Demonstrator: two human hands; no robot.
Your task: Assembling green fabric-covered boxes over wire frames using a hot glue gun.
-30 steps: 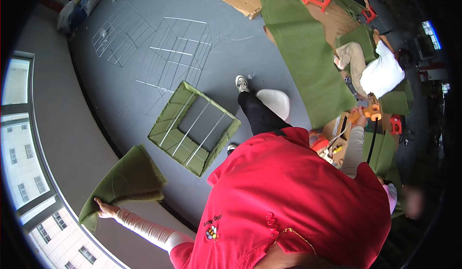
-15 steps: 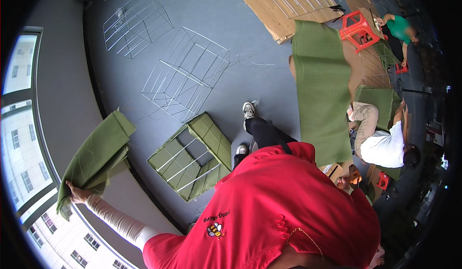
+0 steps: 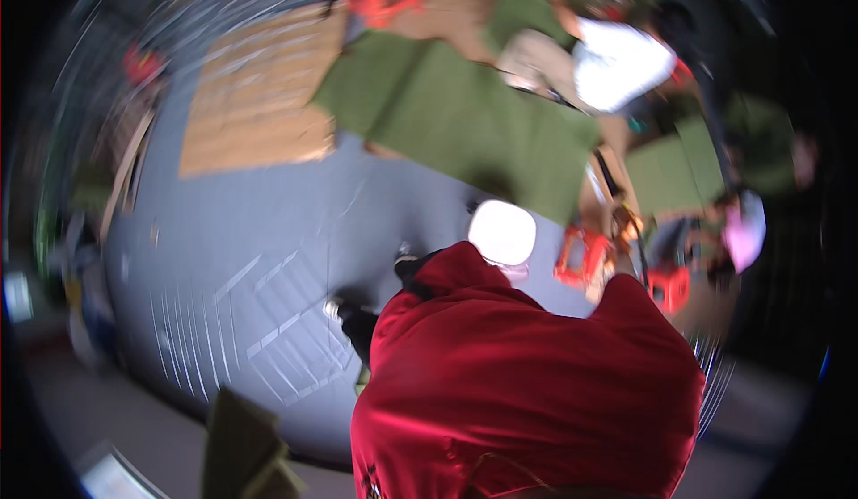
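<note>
A folded piece of green fabric [image 3: 239, 445] shows at the lower left, its lower part cut off by the picture's edge. My left hand is out of the picture below that fabric. On the right, my right arm reaches out from the red shirt, and my right hand [image 3: 617, 265] is smeared by motion. It appears closed on an orange tool [image 3: 629, 224] whose exact kind I cannot make out. A red plastic stool [image 3: 581, 256] stands beside this hand.
A white-topped stool [image 3: 502, 233] stands near my legs. Beyond it lies a long green fabric sheet [image 3: 456, 110], with a cardboard sheet [image 3: 255, 106] to its left. Wire frames [image 3: 286, 329] lie on the grey floor. A co-worker in white [image 3: 617, 66] sits at the far right.
My view has swung to the right, blurring the scene. My left hand has gone out of view, and the green fabric now shows only partly at the lower left.
</note>
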